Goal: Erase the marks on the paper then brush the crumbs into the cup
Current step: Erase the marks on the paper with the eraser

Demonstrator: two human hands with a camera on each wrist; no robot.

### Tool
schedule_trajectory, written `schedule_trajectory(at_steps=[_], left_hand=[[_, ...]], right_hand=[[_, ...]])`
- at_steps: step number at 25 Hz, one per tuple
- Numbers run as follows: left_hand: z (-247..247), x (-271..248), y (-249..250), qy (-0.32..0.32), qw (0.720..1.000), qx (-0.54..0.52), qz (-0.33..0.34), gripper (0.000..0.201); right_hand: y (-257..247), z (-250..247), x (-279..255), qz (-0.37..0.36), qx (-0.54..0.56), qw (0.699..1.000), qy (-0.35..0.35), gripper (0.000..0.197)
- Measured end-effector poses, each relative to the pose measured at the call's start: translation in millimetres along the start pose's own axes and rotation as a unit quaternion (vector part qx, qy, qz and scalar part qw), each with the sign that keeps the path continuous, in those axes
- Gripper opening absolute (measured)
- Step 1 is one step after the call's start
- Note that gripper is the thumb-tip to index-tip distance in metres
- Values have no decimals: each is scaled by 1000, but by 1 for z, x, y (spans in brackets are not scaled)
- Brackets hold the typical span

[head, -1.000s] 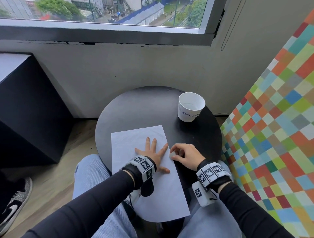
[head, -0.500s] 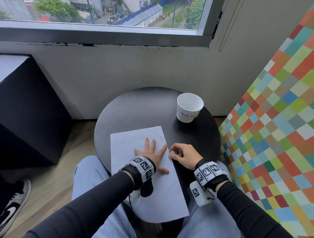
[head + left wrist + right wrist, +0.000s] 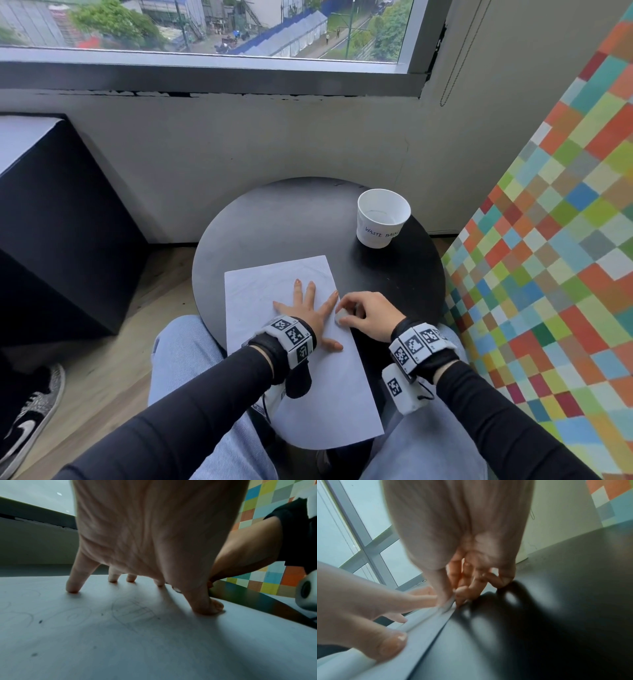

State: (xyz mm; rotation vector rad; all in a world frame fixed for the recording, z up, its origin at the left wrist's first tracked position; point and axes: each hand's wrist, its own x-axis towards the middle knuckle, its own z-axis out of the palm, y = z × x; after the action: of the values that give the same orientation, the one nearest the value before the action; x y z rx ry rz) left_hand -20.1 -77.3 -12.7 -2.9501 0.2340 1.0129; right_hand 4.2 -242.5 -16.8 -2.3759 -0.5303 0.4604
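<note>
little moved since prior frame: l hand (image 3: 307, 310) still flat, fingers spread on paper (image 3: 329, 387); r hand (image 3: 368, 313) still pinching eraser (image 3: 339, 317) at paper edge.

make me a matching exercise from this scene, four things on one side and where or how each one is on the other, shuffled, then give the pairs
Things:
1. left hand
2. right hand
3. cup
4. paper

Places or states:
A. stands upright at the far right of the round table, lettered on its side
B. lies flat on the near part of the table, its near end hanging over the edge
C. spread with straight fingers, pressing the sheet down
D. fingers curled, pinching a small white eraser at the sheet's right edge

Pairs: 1-C, 2-D, 3-A, 4-B
</note>
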Motion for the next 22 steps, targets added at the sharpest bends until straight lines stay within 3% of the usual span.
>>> schedule_trajectory(at_steps=[2, 5, 6, 9, 10, 13, 14, 17, 21, 22], left_hand=[[0, 1, -1, 2, 1000, 0, 1, 108], [2, 2, -4, 6, 1000, 0, -7, 118], [2, 3, -5, 6, 1000, 2, -9, 120], [1, 2, -4, 9, 1000, 5, -10, 121], [0, 2, -3, 11, 1000, 6, -10, 121], [-1, 0, -2, 12, 1000, 9, -11, 121], [0, 0, -2, 12, 1000, 11, -12, 121], [1, 3, -3, 13, 1000, 11, -11, 122], [1, 2, -3, 9, 1000, 12, -11, 123], [2, 2, -3, 10, 1000, 14, -12, 122]], right_hand=[[0, 2, 0, 8, 15, 998, 52, 10], [-1, 0, -1, -17, 0, 999, -34, 11], [-2, 0, 1, -15, -6, 999, -35, 12], [-4, 0, 7, 19, 6, 998, 53, 11], [-5, -1, 8, 23, 9, 999, 45, 10], [-6, -6, 8, 13, -5, 998, -64, 12], [-7, -6, 9, 19, -9, 998, -58, 12], [-9, -5, 11, 52, 14, 997, 46, 10], [-11, -8, 9, 24, -12, 998, -59, 12], [-11, -8, 10, 32, -11, 998, -44, 12]])
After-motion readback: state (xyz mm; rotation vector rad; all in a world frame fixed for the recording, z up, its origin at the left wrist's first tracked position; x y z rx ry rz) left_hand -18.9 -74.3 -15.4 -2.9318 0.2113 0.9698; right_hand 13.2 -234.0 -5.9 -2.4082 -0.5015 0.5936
